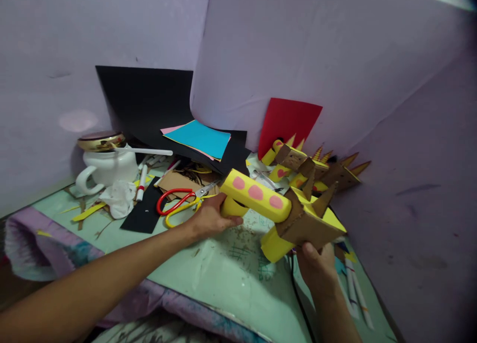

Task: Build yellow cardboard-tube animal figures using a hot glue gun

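A craft model has a yellow tube (257,196) with three pink ovals, joined to a brown cardboard piece (309,226) with pointed spikes. Below it a yellow tube leg (276,244) slants down. My right hand (316,263) grips the underside of the cardboard piece, its thumb on the near face. At the model's left end, my left hand (213,217) is closed round a short yellow tube (234,208) under the spotted one. Red-handled scissors (179,200) and yellow-handled scissors (182,211) lie just left of my left hand.
Similar spiked models (298,159) stand at the back right before a red sheet (288,122). A blue sheet (201,138) lies on black paper. At the left are a white mug (112,169), crumpled tissue (119,199) and a marker (141,183). More markers (359,293) lie at the right.
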A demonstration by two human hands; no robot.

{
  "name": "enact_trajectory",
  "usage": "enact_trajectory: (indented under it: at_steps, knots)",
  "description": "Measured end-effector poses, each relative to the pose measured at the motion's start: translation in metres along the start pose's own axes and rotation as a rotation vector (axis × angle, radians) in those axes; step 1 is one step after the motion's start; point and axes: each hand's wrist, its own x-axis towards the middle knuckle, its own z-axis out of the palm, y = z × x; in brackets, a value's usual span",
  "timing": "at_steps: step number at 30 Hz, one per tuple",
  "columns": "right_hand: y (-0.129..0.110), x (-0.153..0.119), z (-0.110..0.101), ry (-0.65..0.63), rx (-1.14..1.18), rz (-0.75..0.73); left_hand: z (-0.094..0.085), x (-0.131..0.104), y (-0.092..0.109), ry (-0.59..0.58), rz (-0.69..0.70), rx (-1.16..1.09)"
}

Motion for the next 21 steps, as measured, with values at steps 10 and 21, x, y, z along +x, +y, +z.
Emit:
enact_trajectory:
  at_steps: [10, 21]
  knots:
    - [-0.020, 0.004, 0.021, 0.106, 0.340, 0.411, -0.015, -0.005, 0.015, -0.189, -0.122, -0.528]
    - [-0.033, 0.005, 0.034, 0.065, 0.335, 0.469, -0.028, -0.015, 0.031, -0.256, -0.242, -0.804]
